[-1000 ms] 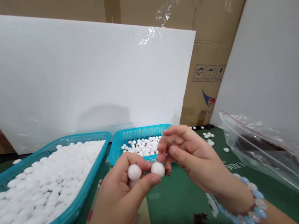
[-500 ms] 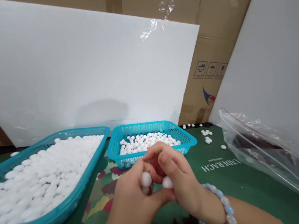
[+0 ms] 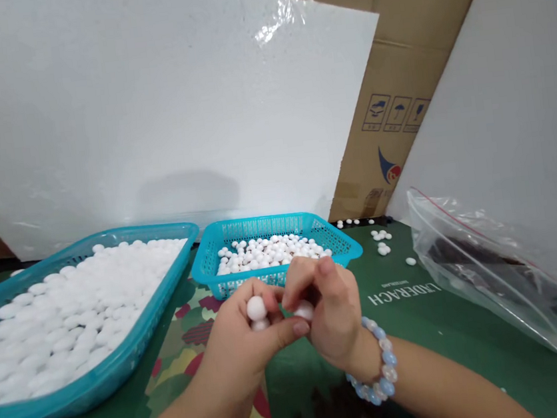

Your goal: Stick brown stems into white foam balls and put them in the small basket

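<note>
My left hand is closed around small white balls, two of which show one above the other between its thumb and curled fingers. Another white ball sits where the left thumb tip meets my right hand. The fingers of the right hand are bent in around that ball, and its thumb points upward. Both hands touch each other just in front of a small blue basket with white balls in it. What lies deep in the palms is hidden.
A larger blue basket heaped with white balls stands at left. Loose white balls lie on the green surface beyond the right hand. A clear zip bag with something dark inside rests at right. A white board and cardboard stand behind.
The right thumb has lifted and points up, and the right hand has turned. More of the balls in the left hand shows. The camera view has shifted slightly.
</note>
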Motion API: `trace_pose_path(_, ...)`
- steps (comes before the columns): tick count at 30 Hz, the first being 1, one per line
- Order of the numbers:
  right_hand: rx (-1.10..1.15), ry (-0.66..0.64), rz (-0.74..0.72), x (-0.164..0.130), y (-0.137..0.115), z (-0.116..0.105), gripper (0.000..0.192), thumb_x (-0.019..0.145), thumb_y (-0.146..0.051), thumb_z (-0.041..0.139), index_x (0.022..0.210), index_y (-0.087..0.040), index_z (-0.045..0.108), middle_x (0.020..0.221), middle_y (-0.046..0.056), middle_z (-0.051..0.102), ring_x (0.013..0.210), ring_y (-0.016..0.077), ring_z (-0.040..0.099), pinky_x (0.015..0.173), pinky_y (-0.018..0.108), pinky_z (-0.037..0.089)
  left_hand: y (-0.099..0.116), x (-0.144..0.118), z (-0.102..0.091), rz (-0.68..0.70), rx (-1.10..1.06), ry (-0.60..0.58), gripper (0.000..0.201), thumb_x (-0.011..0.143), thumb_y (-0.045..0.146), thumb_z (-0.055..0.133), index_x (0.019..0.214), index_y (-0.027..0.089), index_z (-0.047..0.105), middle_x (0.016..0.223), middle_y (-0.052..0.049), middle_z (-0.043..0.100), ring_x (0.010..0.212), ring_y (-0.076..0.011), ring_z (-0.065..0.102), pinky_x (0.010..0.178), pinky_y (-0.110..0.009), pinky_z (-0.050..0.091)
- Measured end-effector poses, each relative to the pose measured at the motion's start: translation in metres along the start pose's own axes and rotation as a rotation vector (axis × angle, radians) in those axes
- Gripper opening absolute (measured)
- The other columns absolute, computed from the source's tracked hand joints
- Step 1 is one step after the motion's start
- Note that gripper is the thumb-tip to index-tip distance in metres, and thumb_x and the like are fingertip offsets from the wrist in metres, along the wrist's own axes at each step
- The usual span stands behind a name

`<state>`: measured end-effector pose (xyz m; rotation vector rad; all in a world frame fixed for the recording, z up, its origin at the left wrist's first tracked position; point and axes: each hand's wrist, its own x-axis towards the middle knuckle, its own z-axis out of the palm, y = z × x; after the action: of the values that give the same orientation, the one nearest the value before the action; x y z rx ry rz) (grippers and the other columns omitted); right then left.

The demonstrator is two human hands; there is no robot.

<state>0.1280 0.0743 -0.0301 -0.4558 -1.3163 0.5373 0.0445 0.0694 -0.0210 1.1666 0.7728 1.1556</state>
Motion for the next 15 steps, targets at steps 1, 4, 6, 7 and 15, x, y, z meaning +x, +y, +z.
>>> trace_pose_path(1,-0.016,-0.015,-0.019,0.000,0.000,-0.001,0.047,0.076,-0.038,0.027,0.038,-0.017,0.044,0.037,-0.003,0.039,0.039,0.0059,0.037,0.041,0.020,0.029,0.000,0.000,0.001,-0.006,-0.039,-0.013,0.023,0.041,0.005,0.058,0.041,0.015,0.038,0.041,0.007,0.041,0.042,-0.0050,0.036,0.039,-0.014,0.028)
trace_pose_path(4,0.016,-0.051,0.006,0.001,-0.004,-0.002,0.049,0.074,-0.041,0.027,0.037,-0.017,0.046,0.036,-0.002,0.038,0.041,0.0069,0.037,0.043,0.021,0.029,-0.001,-0.002,0.003,-0.016,-0.118,-0.020,0.023,0.043,0.006,0.058,0.041,0.015,0.037,0.040,0.007,0.040,0.041,-0.0046,0.036,0.038,-0.013,0.027)
trace_pose_path(6,0.122,-0.044,0.084,0.003,-0.006,0.000,0.048,0.071,-0.044,0.029,0.036,-0.016,0.045,0.036,-0.002,0.038,0.039,0.0067,0.035,0.040,0.020,0.027,-0.003,-0.004,0.005,-0.007,-0.118,0.001,0.024,0.044,0.008,0.058,0.041,0.015,0.035,0.041,0.007,0.041,0.043,-0.0052,0.038,0.039,-0.014,0.028)
trace_pose_path(7,0.182,-0.027,0.136,0.004,-0.008,0.001,0.047,0.069,-0.045,0.031,0.035,-0.016,0.045,0.036,-0.002,0.038,0.038,0.0063,0.034,0.038,0.020,0.027,-0.004,-0.005,0.005,-0.002,-0.103,0.019,0.024,0.045,0.009,0.058,0.042,0.015,0.035,0.042,0.007,0.041,0.044,-0.0055,0.038,0.040,-0.014,0.028)
trace_pose_path(15,0.510,0.287,0.580,0.023,-0.007,0.000,0.037,0.059,-0.033,0.039,0.027,-0.015,0.040,0.025,-0.005,0.029,0.026,0.0034,0.026,0.028,0.016,0.018,-0.001,-0.002,0.001,-0.033,-0.153,0.057,0.009,0.050,0.024,0.048,0.053,0.017,0.044,0.057,0.004,0.047,0.044,-0.0057,0.033,0.042,-0.019,0.028)
